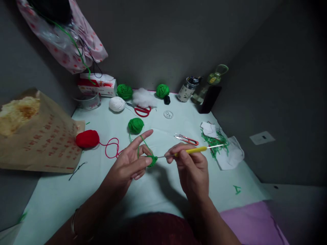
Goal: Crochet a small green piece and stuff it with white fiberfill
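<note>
Holding a small green crochet piece [152, 160] between thumb and fingers, the left hand [130, 163] keeps its index finger raised, with a strand of green yarn [142, 142] looped over it. The right hand [190, 166] has its fingers closed narrowly around one yellow-handled crochet hook [190, 150], whose metal tip meets the green piece. Both hands hover just above the pale surface [158, 190], near its middle.

Three green yarn balls sit on the surface: one [135, 125] just beyond the left hand, feeding the strand, and two more [124, 91] [162, 90] at the back. One red yarn ball [87, 139] lies to the left with a loose red loop trailing from it, and one white ball [117, 103] sits behind it. There are two cutting tools: red-handled scissors [141, 110] at the back and small thread snips [186, 139] just beyond the right hand. A heap of green thread scraps [216, 143] lies on white paper at the right.
</note>
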Available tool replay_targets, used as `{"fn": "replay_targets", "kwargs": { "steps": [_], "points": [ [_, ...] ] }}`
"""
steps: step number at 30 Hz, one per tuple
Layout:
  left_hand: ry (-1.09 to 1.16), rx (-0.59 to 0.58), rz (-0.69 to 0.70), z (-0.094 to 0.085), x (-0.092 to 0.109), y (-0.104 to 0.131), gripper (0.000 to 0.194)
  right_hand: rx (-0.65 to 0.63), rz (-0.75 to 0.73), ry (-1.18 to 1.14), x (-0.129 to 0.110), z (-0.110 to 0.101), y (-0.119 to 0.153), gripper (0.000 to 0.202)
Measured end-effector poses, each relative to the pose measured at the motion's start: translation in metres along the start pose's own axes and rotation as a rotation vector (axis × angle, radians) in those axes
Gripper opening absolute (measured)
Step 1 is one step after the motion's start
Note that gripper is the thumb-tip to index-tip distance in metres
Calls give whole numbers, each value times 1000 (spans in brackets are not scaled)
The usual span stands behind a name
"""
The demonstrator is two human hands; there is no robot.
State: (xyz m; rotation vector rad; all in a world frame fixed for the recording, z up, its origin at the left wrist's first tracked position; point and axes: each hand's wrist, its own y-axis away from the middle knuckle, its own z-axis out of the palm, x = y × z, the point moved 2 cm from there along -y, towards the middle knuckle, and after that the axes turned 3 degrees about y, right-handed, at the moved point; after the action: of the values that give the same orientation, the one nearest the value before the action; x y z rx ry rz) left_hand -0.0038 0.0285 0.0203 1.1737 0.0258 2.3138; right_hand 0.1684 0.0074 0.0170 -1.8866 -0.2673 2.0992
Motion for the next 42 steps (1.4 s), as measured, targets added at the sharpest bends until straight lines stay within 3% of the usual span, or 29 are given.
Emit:
{"fn": "replay_targets", "kwargs": {
  "steps": [6,10,14,17,20,24,27,31,35,42],
  "points": [
    [-59,-16,22,3,-7,-1,69,-74,-21,47,11,8,-1,14],
    [-166,89,110,3,-13,-3,74,5,-108,195,6,12,3,18],
    [-123,162,172,4,-18,-5,78,-11,-394,597,0,15,11,30],
    [72,50,37,5,-21,-7,71,-40,-562,787,-2,13,14,37],
    [212,-5,-82,4,-18,-9,51,17,-369,543,-2,5,7,27],
    [173,56,5,3,-13,-10,44,65,-126,160,1,1,-2,18],
    [0,81,43,6,-16,-7,51,-3,-53,151,7,4,-3,14],
    [-178,118,113,5,-18,-3,48,21,43,95,15,2,-2,15],
    [-195,127,128,2,-15,-4,43,42,110,2,15,1,-4,19],
    [-218,174,120,4,-10,-3,40,11,88,10,9,-2,-4,20]
  ]
}}
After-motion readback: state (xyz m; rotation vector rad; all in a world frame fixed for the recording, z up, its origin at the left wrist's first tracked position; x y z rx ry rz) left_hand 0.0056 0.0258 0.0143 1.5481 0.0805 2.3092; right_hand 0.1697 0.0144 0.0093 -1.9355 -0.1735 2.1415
